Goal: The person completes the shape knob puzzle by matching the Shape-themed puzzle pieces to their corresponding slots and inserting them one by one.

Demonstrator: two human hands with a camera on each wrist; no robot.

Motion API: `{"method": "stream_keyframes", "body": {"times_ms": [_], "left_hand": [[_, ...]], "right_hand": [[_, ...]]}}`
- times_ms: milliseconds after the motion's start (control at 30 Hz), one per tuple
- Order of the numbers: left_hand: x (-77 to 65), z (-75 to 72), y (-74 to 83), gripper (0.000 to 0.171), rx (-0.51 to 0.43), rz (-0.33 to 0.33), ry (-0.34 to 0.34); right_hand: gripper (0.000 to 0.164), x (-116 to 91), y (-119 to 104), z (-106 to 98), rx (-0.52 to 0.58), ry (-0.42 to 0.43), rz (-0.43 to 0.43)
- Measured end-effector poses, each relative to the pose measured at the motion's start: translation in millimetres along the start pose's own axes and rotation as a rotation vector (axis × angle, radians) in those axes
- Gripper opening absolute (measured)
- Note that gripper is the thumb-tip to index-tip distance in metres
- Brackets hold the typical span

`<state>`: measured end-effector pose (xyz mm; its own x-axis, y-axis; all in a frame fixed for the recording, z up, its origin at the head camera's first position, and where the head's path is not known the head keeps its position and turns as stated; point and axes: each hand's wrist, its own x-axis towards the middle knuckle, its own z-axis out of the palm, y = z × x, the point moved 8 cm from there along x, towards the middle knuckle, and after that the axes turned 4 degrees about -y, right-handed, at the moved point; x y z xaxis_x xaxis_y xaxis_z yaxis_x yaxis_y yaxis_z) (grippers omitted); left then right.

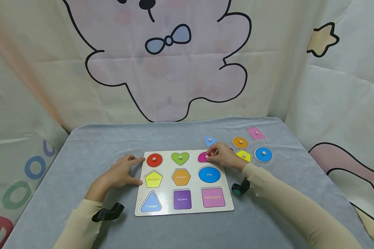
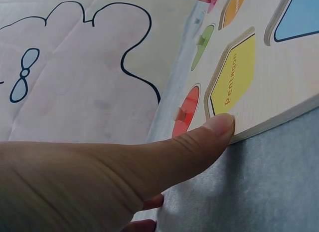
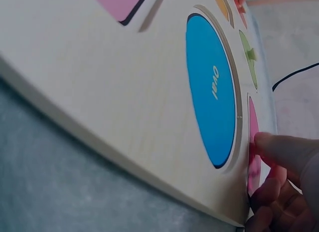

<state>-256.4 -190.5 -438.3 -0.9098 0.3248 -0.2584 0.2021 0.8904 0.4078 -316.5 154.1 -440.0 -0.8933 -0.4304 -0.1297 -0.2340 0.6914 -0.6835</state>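
Note:
A white puzzle board (image 1: pixel 166 199) with coloured shape recesses lies on the table. My right hand (image 1: pixel 222 155) is at its far right corner, thumb and fingers pinching a magenta puzzle piece (image 1: pixel 202 157) at the magenta recess; the fingers cover part of it. Along the board's left edge rests my left hand (image 1: pixel 118 174), index finger and thumb spread apart. In the left wrist view its thumb (image 2: pixel 207 137) lies straight against the edge beside the yellow pentagon recess (image 2: pixel 237 75). A red circle piece (image 1: pixel 154 160) and a green heart piece (image 1: pixel 180 158), both knobbed, sit in the top row.
Beyond the board's right side lie loose knobbed pieces: a blue triangle (image 1: pixel 210 140), an orange hexagon (image 1: pixel 240 142), a pink rectangle (image 1: pixel 256 133), a yellow pentagon (image 1: pixel 243 155) and a blue oval (image 1: pixel 263 154). A purple piece (image 1: pixel 231 149) is mostly hidden behind the right hand.

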Motion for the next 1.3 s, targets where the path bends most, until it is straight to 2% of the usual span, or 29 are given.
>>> {"method": "stream_keyframes", "body": {"times_ms": [200,633,1033,1300], "left_hand": [[0.7,-0.5,-0.3,0.09,-0.002,0.003,0.01],[0.2,-0.4,0.5,0.09,0.006,-0.004,0.007],[-3.2,2.4,1.3,0.09,-0.003,-0.002,0.009],[-2.8,0.7,1.4,0.09,0.0,-0.007,0.019]], "right_hand": [[0.017,0.3,0.6,-3.8,-0.005,-0.004,0.031],[0.021,-7.2,-3.9,-18.4,-0.024,0.05,-0.02],[0.021,-15.6,7.3,-20.4,0.029,0.047,-0.012],[0.021,-23.4,14.0,-29.4,0.069,0.059,-0.024]]}}
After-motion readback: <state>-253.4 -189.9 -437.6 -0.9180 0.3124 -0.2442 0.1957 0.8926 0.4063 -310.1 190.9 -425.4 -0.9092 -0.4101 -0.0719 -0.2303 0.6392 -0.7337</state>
